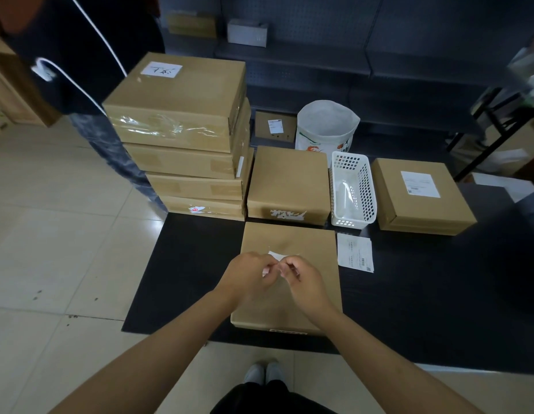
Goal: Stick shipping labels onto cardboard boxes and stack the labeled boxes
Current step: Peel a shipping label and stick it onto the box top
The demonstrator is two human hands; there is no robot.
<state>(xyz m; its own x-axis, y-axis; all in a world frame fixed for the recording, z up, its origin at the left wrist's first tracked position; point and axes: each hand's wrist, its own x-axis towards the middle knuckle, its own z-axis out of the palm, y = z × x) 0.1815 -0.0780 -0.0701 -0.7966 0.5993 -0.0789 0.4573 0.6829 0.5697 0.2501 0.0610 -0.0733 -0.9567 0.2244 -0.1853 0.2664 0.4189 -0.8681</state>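
Note:
A flat cardboard box (289, 240) lies on the black mat right in front of me. Above it, my left hand (247, 276) and my right hand (304, 279) meet and together pinch a small white label (276, 256); most of the label is hidden by my fingers. A few loose printed labels (355, 253) lie on the mat just right of this box. Behind and to the left stands a stack of several cardboard boxes (182, 138); the top one carries a white handwritten label (161, 69).
Another unlabeled box (289, 180) lies behind the near one. A white plastic basket (353, 189) stands beside it, then a labeled box (421, 198) at the right. A white bag (327, 127) and dark shelving are behind. A person in dark clothes (80, 55) stands at the left.

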